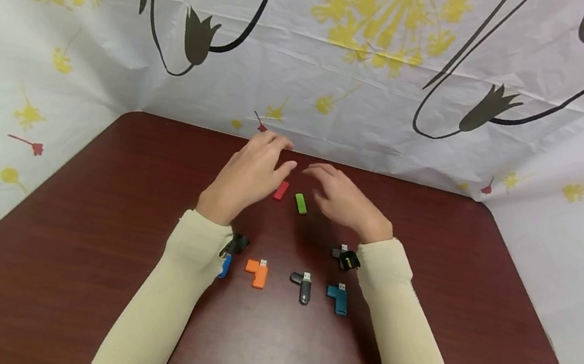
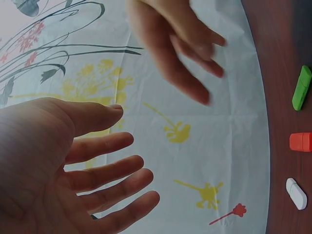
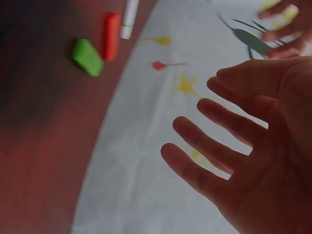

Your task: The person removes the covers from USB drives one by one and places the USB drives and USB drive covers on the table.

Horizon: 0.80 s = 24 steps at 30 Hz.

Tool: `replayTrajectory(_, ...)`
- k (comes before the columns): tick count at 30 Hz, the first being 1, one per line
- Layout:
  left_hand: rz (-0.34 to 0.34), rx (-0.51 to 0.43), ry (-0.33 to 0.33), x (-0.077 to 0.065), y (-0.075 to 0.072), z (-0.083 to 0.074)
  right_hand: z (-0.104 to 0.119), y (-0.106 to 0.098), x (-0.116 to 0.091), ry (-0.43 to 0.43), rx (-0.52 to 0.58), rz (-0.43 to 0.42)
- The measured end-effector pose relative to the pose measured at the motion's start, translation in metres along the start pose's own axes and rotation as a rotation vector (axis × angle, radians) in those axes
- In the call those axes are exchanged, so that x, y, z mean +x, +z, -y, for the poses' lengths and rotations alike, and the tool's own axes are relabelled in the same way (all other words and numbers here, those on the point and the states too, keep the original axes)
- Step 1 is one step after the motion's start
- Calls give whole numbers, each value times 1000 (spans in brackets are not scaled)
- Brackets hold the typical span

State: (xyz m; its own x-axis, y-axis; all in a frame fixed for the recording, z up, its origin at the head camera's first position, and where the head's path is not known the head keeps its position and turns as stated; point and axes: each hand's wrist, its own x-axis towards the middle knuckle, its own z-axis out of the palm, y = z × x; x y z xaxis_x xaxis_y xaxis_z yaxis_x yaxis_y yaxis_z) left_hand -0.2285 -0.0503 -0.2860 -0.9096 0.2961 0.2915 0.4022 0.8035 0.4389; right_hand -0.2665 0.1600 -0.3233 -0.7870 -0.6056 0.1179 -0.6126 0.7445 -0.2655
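Both hands hover above the far half of the table, palms partly facing each other, holding nothing. My left hand [image 1: 247, 178] has its fingers relaxed and spread, near a red USB flash drive [image 1: 281, 190]. Just right of that drive lies a green USB flash drive [image 1: 301, 203], with my right hand [image 1: 343, 199] up beside it, fingers loosely extended. A white USB flash drive [image 2: 296, 193] shows in the left wrist view next to the red one; in the head view the left hand seems to hide it.
Nearer the body lie swivelled-out flash drives: orange [image 1: 259, 278], dark grey [image 1: 305, 291], teal [image 1: 340, 302], and a blue one [image 1: 225, 266] partly behind the left sleeve. Another dark drive [image 1: 337, 253] lies by the right wrist camera [image 1: 351, 260]. Patterned white sheeting [image 1: 306, 83] surrounds the table.
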Motion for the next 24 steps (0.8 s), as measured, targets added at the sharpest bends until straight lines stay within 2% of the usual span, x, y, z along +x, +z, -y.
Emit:
replayTrajectory(5, -6, -4, 16, 0, 4, -2, -9, 21, 5, -25, 2, 115)
replayTrajectory(11, 5, 9, 18, 1, 6, -2, -10, 33, 6, 36, -7, 334)
replayTrajectory(14, 17, 8, 11, 2, 7, -2, -10, 35, 5, 77, -19, 395)
replayTrajectory(17, 28, 7, 8, 2, 7, -3, -12, 35, 4, 101, -43, 397)
replayTrajectory(24, 34, -8, 5, 1, 8, -4, -20, 31, 0, 123, -71, 323)
